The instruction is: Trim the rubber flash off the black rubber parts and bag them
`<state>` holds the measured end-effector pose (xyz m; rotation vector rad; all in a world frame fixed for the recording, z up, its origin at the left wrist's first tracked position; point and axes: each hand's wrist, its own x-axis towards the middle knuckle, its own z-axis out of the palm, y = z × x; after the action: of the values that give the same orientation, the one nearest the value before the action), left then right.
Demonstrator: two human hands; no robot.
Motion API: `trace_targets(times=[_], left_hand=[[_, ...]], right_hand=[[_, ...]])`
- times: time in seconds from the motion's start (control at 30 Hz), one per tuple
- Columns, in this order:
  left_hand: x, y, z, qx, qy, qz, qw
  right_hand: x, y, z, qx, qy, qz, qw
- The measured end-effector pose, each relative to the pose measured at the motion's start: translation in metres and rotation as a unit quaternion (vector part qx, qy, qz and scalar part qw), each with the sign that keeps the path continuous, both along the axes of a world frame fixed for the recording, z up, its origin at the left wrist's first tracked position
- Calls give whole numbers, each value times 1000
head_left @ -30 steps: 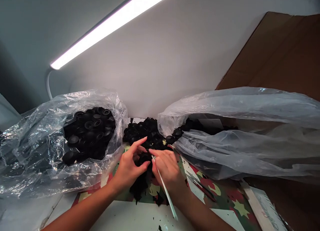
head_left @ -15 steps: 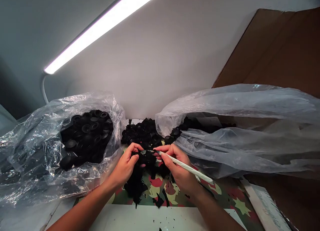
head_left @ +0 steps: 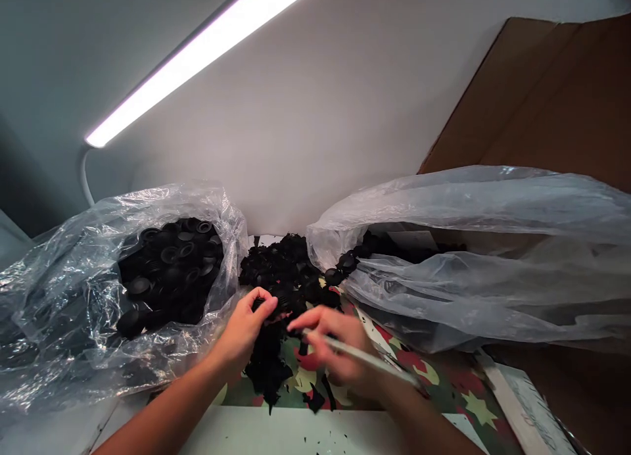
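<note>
My left hand (head_left: 245, 331) reaches into a loose heap of black round rubber parts (head_left: 286, 271) on the table, its fingers curled around a small black piece. My right hand (head_left: 332, 350), blurred by motion, holds a thin white stick-like tool (head_left: 362, 358) whose handle points toward the lower right. A pile of black scraps (head_left: 269, 369) lies on the patterned mat (head_left: 438, 376) between and below my hands.
A clear plastic bag (head_left: 64, 304) full of black round caps (head_left: 167, 264) sits at the left. A large clear bag (head_left: 473, 264) with more black parts lies at the right, in front of a cardboard sheet (head_left: 547, 93). A strip lamp (head_left: 197, 54) glows overhead.
My right hand with the white tool has dropped lower and toward me, away from the heap. My left hand stays at the heap's near edge with a black piece.
</note>
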<state>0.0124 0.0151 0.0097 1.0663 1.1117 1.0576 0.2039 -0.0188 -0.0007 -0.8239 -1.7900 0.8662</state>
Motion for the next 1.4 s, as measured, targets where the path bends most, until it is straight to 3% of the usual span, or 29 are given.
trace_targets(times=[0.07, 0.13, 0.27, 0.33, 0.47, 0.6, 0.8, 0.93, 1.07, 1.17, 1.27, 1.4], left_hand=[[-3, -1, -3, 64, 87, 6, 994], [-5, -1, -6, 147, 160, 25, 976], [-5, -3, -6, 224, 198, 4, 954], [-3, -6, -5, 232, 208, -18, 950], [2, -11, -3, 248, 221, -44, 942], [4, -12, -2, 249, 244, -50, 936], [5, -13, 1, 245, 234, -51, 940], [4, -14, 2, 233, 221, -26, 947], [2, -12, 0, 209, 191, -18, 959], [1, -11, -1, 207, 178, -39, 961], [1, -9, -1, 195, 156, -46, 967], [-3, -2, -5, 149, 57, 54, 986]], right_hand=[[-3, -6, 0, 121, -108, 87, 983], [-4, -9, 2, 190, -128, 107, 968], [2, 1, 4, 209, -86, -29, 974], [6, 9, 2, 261, -83, -91, 957], [6, 19, -3, 356, -160, -90, 916], [5, 20, -3, 377, -209, -78, 899], [0, 13, -7, 367, -222, -79, 900], [-12, 11, -20, 339, -205, -138, 907], [-10, 15, -18, 215, -188, -207, 936], [-3, 14, -7, 99, -145, -157, 972], [1, 11, 2, 31, -111, -164, 980], [8, 12, 3, -9, -92, -229, 969]])
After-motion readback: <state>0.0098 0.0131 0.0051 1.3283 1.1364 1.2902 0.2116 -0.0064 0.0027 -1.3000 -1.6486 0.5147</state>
